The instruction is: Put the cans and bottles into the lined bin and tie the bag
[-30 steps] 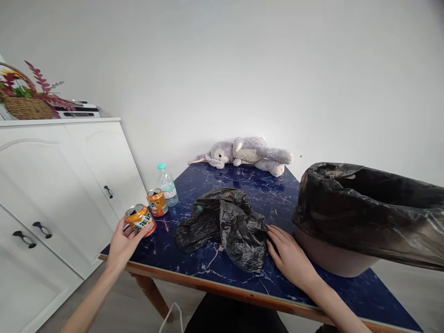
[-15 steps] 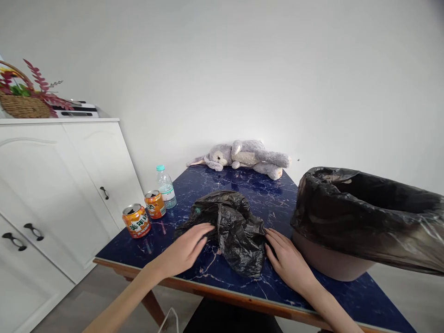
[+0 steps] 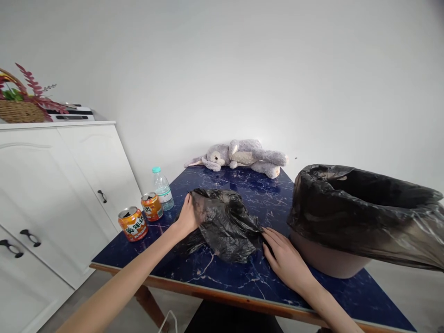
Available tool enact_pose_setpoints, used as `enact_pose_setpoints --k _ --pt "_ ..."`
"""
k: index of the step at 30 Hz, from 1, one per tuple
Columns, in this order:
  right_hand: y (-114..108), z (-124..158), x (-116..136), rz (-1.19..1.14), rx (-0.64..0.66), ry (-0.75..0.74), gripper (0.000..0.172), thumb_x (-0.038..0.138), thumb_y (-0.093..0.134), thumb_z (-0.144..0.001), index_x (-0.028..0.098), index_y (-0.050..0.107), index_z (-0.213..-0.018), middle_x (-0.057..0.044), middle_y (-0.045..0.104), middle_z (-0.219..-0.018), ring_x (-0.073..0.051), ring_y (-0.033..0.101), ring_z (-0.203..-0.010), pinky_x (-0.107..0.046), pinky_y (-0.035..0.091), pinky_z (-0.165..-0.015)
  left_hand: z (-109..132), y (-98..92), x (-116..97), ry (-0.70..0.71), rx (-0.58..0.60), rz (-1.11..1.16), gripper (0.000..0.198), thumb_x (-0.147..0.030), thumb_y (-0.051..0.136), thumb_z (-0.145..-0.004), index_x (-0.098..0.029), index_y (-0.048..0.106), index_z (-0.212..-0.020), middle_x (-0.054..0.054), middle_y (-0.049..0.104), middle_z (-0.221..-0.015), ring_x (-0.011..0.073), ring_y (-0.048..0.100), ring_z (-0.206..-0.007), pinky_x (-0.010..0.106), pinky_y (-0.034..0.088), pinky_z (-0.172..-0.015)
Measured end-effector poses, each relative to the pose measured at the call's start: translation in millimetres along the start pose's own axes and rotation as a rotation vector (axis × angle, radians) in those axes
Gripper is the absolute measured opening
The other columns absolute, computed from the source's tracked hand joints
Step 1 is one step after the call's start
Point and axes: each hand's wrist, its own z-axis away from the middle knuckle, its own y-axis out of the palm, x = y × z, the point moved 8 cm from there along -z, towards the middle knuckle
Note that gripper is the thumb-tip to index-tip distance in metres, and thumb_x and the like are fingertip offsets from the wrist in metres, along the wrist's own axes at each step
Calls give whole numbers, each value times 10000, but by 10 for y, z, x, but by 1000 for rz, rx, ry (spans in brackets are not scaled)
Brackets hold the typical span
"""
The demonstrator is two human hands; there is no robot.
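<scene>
A crumpled black plastic bag (image 3: 231, 231) lies on the blue marbled tabletop (image 3: 222, 286) in front of me. My left hand (image 3: 189, 215) is closed on the left side of the bag, and part of the thin film covers its fingers. On the other side, my right hand (image 3: 282, 252) rests flat on the table, fingers stretched out, with the fingertips touching the bag's right edge. Just beyond that hand stands a trash bin (image 3: 329, 256) with a black liner (image 3: 333, 226) folded over its rim.
Two orange drink cans, a nearer can (image 3: 133, 224) and a farther can (image 3: 151, 206), stand at the left beside a clear plastic bottle (image 3: 163, 189). A plush rabbit (image 3: 239, 156) lies against the wall at the back. White cabinets (image 3: 69, 199) stand left of the table.
My left hand has moved up and closed on the bag, pulling its film leftward so the bag is spread wider. My right hand has hardly moved.
</scene>
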Motion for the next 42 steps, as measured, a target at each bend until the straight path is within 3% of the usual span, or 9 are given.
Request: enact_pose_setpoints --k 10,14,17,20,23,26,29,35,42 --pt "-31 -28 23 7 -3 -1 495 369 384 -1116 153 624 -1491 -122 614 -1548 -330 548 -1463 -539 516 -1188 -16 -450 -34 -39 131 -102 193 -185 558 -910 -191 746 -954 178 733 -1021 356 647 -1055 483 500 -954" --pt "-48 -31 36 -12 -35 -7 474 362 396 -1111 174 643 -1470 -121 626 -1535 -329 559 -1452 -540 513 -1186 -32 -898 -114 -90 109 -117 264 -203 482 -959 -179 719 -1073 160 742 -1095 317 696 -1006 416 523 -877" --pt "-50 -30 36 -19 -36 -10 480 360 394 -1110 168 637 -1477 -123 626 -1535 -327 556 -1454 -537 512 -1187 -38 -1428 -137 -202 -27 -20 355 -422 437 -1054 -214 688 -1197 106 758 -1193 271 714 -1008 352 524 -829" --pt "-66 -28 35 -28 -56 -11 470 358 405 -1105 196 631 -1484 -116 634 -1527 -325 567 -1443 -537 514 -1183 -9 -1996 -97 -311 -231 121 425 -587 475 -1025 -235 708 -1068 32 792 -1040 207 713 -874 292 518 -788" --pt "-75 -25 17 -2 -72 14 468 367 405 -1099 193 647 -1460 -126 643 -1513 -337 587 -1421 -555 515 -1173 31 -2459 -10 -352 -439 134 411 -572 505 -997 -216 711 -985 12 780 -940 174 687 -790 270 509 -747" --pt "-64 -22 -31 50 -68 77 490 376 390 -1094 147 660 -1433 -160 630 -1521 -357 597 -1406 -567 522 -1162 32 -2691 68 -353 -568 -14 374 -538 545 -987 -203 709 -961 5 742 -856 154 626 -694 275 475 -721" --pt "-38 -17 -64 68 -56 113 503 382 386 -1090 135 652 -1438 -171 616 -1532 -362 597 -1408 -551 532 -1158 -67 -2597 151 -360 -498 -198 373 -538 532 -996 -207 703 -979 15 731 -857 167 616 -697 285 445 -712" --pt "-13 -15 -71 55 -53 112 510 401 382 -1093 161 633 -1466 -159 613 -1539 -364 598 -1409 -554 556 -1132 -259 -2042 499 -411 -196 -326 434 -589 450 -1027 -227 689 -1052 62 784 -996 265 707 -844 311 406 -632" --pt "-48 -19 -52 70 -72 92 486 391 386 -1094 181 655 -1439 -145 630 -1523 -350 602 -1407 -535 551 -1140 -267 -1737 864 -491 -76 -357 483 -601 419 -1032 -222 688 -1163 119 799 -1146 341 741 -973 363 477 -724"
